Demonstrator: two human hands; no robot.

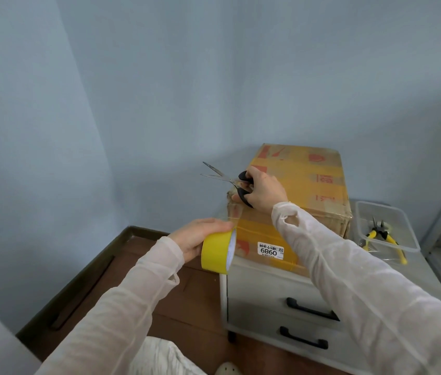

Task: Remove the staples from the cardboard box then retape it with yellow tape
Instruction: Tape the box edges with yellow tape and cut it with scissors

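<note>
My left hand (195, 236) gripping the yellow tape roll (215, 253) by the brown cardboard box (314, 180)'s near corner, my right hand (264, 190) holding black-handled scissors (230, 180), blades parted, at its left edge

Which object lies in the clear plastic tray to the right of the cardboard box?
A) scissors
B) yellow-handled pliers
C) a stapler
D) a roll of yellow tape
B: the yellow-handled pliers lie in the clear plastic tray, whereas the right hand holds the scissors and the left hand holds the roll of yellow tape; no stapler is in view.
</note>
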